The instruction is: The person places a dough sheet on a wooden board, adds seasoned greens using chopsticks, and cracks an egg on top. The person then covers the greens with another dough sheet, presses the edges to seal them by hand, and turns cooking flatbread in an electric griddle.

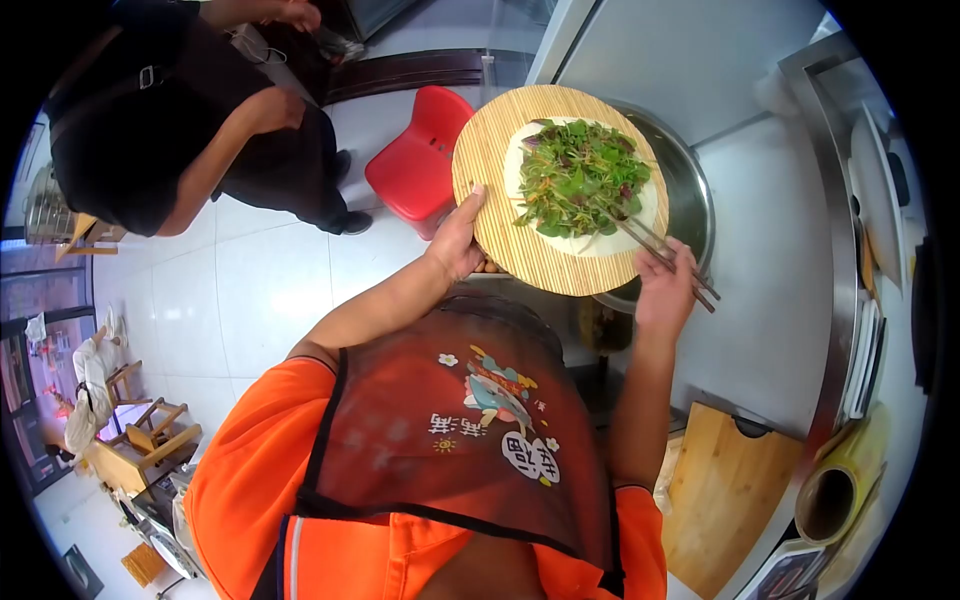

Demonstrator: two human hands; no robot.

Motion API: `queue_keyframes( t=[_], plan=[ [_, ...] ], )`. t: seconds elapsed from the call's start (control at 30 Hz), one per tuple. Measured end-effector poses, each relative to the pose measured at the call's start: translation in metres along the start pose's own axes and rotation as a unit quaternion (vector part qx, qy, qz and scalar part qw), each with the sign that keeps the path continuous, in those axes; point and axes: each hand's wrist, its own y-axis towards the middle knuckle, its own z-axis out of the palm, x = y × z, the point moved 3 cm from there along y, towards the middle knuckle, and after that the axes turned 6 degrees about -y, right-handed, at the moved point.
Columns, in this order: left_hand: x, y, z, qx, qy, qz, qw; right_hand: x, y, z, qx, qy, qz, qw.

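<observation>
My left hand point(460, 236) grips the near-left edge of a round woven tray point(485, 140), thumb on top and fingers beneath. On the tray lies a pale round sheet of dough point(648, 215), heaped with chopped green leaves point(580, 175) and reddish bits. In my right hand point(668, 284) is a pair of chopsticks point(668, 250), held at the tray's right side with the tips in the leaves. Behind the tray, a large round metal pot point(690, 200) is partly hidden.
A red chair point(420, 155) stands beyond my left hand. A person in dark clothes point(200, 120) stands at the upper left. To my right are a metal counter point(770, 280), a wooden cutting board point(725, 490) and a roll of plastic film point(835, 490). Another person point(90, 390) sits far left.
</observation>
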Motion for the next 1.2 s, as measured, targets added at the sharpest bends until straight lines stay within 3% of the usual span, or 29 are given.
queue_keyframes(
  t=[0.17, 0.67, 0.9, 1.2],
  plan=[
    [0.008, 0.006, -0.006, 0.009, -0.013, -0.003, 1.000, -0.011, 0.010, -0.031, -0.032, -0.019, 0.022, 0.999],
    [0.004, -0.001, 0.002, 0.004, -0.009, 0.004, 1.000, 0.026, 0.009, -0.063, 0.063, -0.034, 0.021, 0.997],
    [-0.001, -0.002, 0.002, -0.006, 0.008, 0.013, 1.000, 0.020, -0.004, 0.015, 0.181, -0.096, 0.063, 0.977],
    [-0.008, -0.006, -0.007, 0.022, 0.051, 0.007, 0.998, -0.002, 0.025, 0.038, 0.112, -0.051, 0.047, 0.991]
  ],
)
